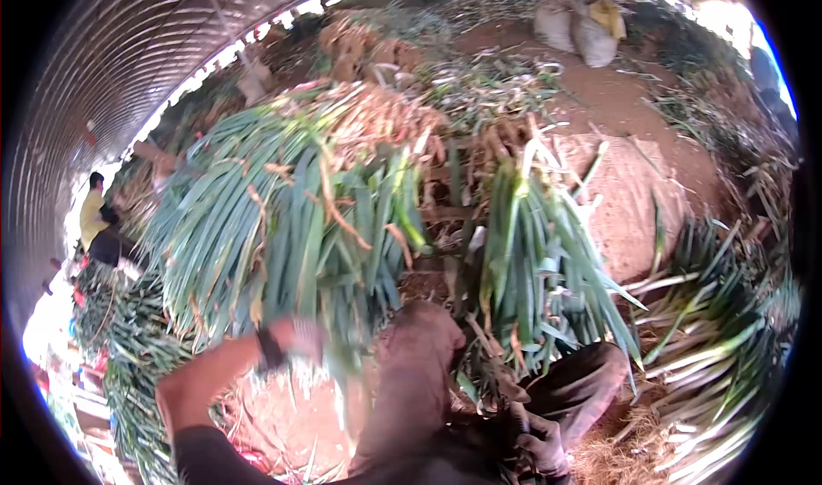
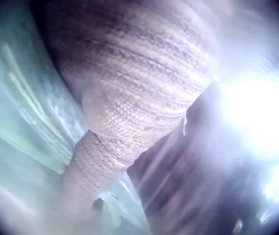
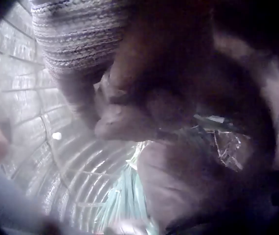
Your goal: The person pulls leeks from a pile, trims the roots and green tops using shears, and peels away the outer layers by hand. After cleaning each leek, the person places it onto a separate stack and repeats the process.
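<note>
My left hand [image 1: 301,339], in a pale knit glove, is blurred over the lower left of the head view. It grips a leek [image 1: 344,374] whose green and white streak hangs below the fingers. In the left wrist view the gloved fingers [image 2: 102,161] bend across wide green leaves [image 2: 36,112]. My right hand [image 1: 544,444], also gloved, is low by my lap, between the knees, with its fingers curled. In the right wrist view that hand [image 3: 124,120] is in dark shade, and I cannot tell what is in it. Large leek bundles [image 1: 257,220] lie just ahead.
A smaller leek bundle [image 1: 535,262] drapes down in front of my right knee [image 1: 591,382]. Trimmed leeks with white stalks [image 1: 702,357] are piled at the right. Brown sacking [image 1: 629,198] covers the ground. Filled sacks [image 1: 591,35] stand farther back; a person [image 1: 98,220] is at far left.
</note>
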Demonstrator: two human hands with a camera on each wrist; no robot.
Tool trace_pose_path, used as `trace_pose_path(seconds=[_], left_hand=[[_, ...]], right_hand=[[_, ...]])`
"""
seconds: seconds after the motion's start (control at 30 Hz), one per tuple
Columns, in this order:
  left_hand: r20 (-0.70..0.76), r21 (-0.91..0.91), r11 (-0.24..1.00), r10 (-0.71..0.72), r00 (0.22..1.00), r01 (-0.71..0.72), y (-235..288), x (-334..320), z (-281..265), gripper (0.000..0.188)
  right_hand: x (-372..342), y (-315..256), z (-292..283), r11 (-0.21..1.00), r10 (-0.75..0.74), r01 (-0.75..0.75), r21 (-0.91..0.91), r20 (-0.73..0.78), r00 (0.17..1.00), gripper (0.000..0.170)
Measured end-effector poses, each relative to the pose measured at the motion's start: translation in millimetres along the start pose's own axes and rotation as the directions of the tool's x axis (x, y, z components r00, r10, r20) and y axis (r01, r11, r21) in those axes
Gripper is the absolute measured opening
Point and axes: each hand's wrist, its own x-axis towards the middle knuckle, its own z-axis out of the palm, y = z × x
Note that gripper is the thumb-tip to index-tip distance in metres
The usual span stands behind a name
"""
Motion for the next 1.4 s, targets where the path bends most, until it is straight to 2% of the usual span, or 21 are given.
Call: trace_pose_path(seconds=[0.03, 0.07, 0.1, 0.13, 0.17, 0.2, 0.23, 0.3, 0.37, 0.4, 0.43, 0.47, 0.5, 0.53, 0.6, 0.73, 0.97, 1.13, 1.23, 1.33, 1.4], left_hand=[[-0.196, 0.494, 0.870, 0.097, 0.976, 0.013, 26, -10, -83, 0.036], [-0.383, 0.812, 0.535, 0.189, 0.904, 0.232, 53, -21, -166, 0.022], [-0.763, 0.495, 0.787, 0.191, 0.617, 0.369, 81, -51, -247, 0.031], [-0.975, 0.173, 0.926, 0.114, 0.188, 0.336, 105, -76, -294, 0.046], [-0.959, -0.001, 0.999, 0.010, -0.285, 0.039, 129, -101, -340, 0.063], [-0.886, -0.047, 0.997, -0.010, -0.464, 0.068, 150, -121, -361, 0.074], [-0.865, -0.011, 0.984, 0.079, -0.495, 0.176, 169, -127, -364, 0.070], [-0.977, -0.023, 0.935, 0.055, -0.207, 0.353, 209, -122, -351, 0.072], [-0.902, 0.416, 0.874, 0.432, -0.010, 0.253, 199, -60, -320, 0.068], [-0.902, 0.371, 0.928, 0.364, 0.231, -0.014, 228, -59, -265, 0.060], [-0.865, 0.481, 0.874, 0.487, 0.120, -0.073, 216, -12, -221, 0.061], [-0.817, 0.208, 0.926, 0.341, 0.464, -0.314, 249, -39, -172, 0.059], [-0.770, 0.119, 0.831, 0.423, 0.478, -0.543, 229, 7, -136, 0.052], [-0.647, -0.024, 0.803, 0.442, 0.622, -0.595, 232, 21, -104, 0.049], [-0.624, -0.252, 0.621, 0.482, 0.615, -0.742, 234, 34, -28, 0.033], [-0.456, -0.554, 0.292, 0.676, 0.578, -0.779, 243, 46, 75, 0.046], [-0.629, -0.777, -0.161, 0.246, 0.738, -0.608, 257, 23, 112, 0.042], [-0.694, -0.700, 0.007, 0.231, 0.682, -0.714, 243, 20, 109, 0.030], [-0.771, -0.610, 0.074, 0.174, 0.612, -0.789, 251, 28, 108, 0.008], [-0.794, -0.497, 0.236, 0.263, 0.548, -0.835, 260, 33, 98, 0.010], [-0.805, -0.429, 0.274, 0.316, 0.502, -0.861, 264, 36, 90, 0.015]], right_hand=[[1, 0, -1, 0.999, -0.003, 0.001, 0.054, 0.035, 0.999, 0.065], [0, -2, -1, 0.999, -0.008, 0.007, 0.033, 0.031, 0.999, 0.065], [1, -7, -1, 1.000, -0.010, 0.010, 0.010, 0.030, 1.000, 0.066], [0, -13, 1, 1.000, -0.010, 0.011, -0.016, 0.032, 0.999, 0.067], [-3, -20, 7, 1.000, -0.006, 0.006, -0.007, 0.003, 1.000, 0.068], [-6, -17, 6, 0.999, -0.030, 0.031, 0.025, -0.030, 0.999, 0.064], [-10, -10, 4, 0.997, -0.048, 0.051, 0.054, -0.062, 0.997, 0.061], [-22, -1, 3, 0.992, -0.059, 0.072, 0.102, -0.120, 0.991, 0.060], [-29, 4, 4, 0.985, -0.066, 0.092, 0.146, -0.174, 0.983, 0.065], [-32, 7, 4, 0.983, -0.065, 0.096, 0.158, -0.193, 0.979, 0.063], [-36, 8, 4, 0.981, -0.063, 0.100, 0.168, -0.213, 0.975, 0.062], [-39, 7, 3, 0.980, -0.058, 0.100, 0.173, -0.232, 0.971, 0.061], [-44, -1, 3, 0.989, -0.029, 0.063, 0.138, -0.233, 0.972, 0.058], [-45, 0, 0, 0.985, -0.063, 0.097, 0.142, -0.226, 0.972, 0.058], [-41, 5, -7, 0.975, -0.128, 0.160, 0.153, -0.200, 0.971, 0.057], [-20, -26, 19, 0.949, -0.295, 0.259, -0.179, -0.214, 0.931, 0.051], [16, 13, 67, 0.520, -0.446, 0.398, -0.755, 0.157, 0.881, 0.058], [4, 4, 64, 0.219, -0.605, 0.406, -0.887, 0.203, 0.770, 0.067], [4, -3, 59, 0.216, -0.641, 0.382, -0.899, 0.164, 0.750, 0.089], [27, -12, 67, 0.254, -0.557, 0.353, -0.900, 0.162, 0.815, 0.102], [53, 1, 70, 0.418, -0.493, 0.356, -0.836, 0.121, 0.862, 0.102]])
